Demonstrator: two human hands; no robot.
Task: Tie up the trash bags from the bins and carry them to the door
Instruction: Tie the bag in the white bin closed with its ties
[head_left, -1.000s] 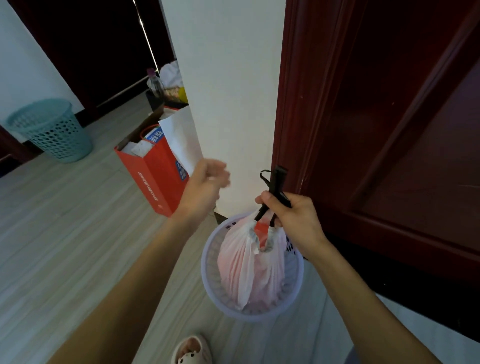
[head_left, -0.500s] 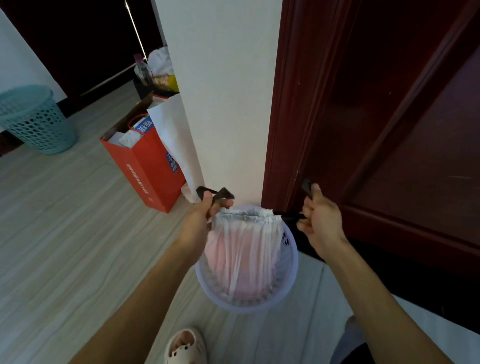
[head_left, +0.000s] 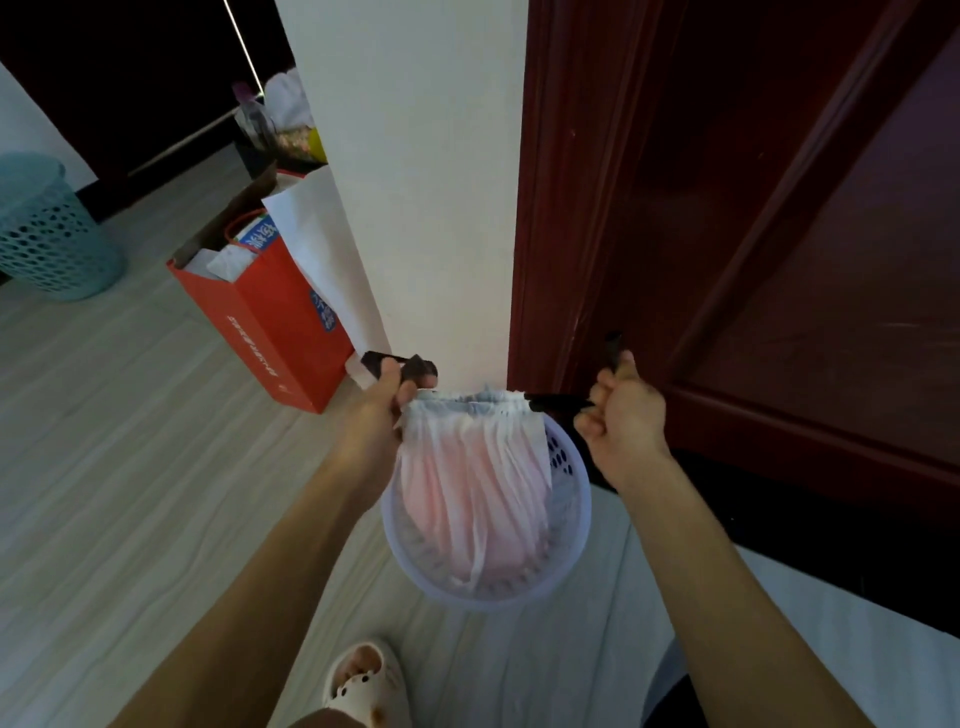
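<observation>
Head view: left hand clamped on one black drawstring loop, right hand clamped on the other, pulled apart. Between them, white trash bag with mouth gathered flat, hanging inside lavender mesh bin on pale floor, just beside white wall corner and dark red door. Farther left: red paper bag, teal bin.

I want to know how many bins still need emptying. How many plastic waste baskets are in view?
2. A pale lavender basket stands by the red door frame between both hands, its bag being drawn shut. A teal basket stands at far left by the wall. Others may be out of view.
</observation>
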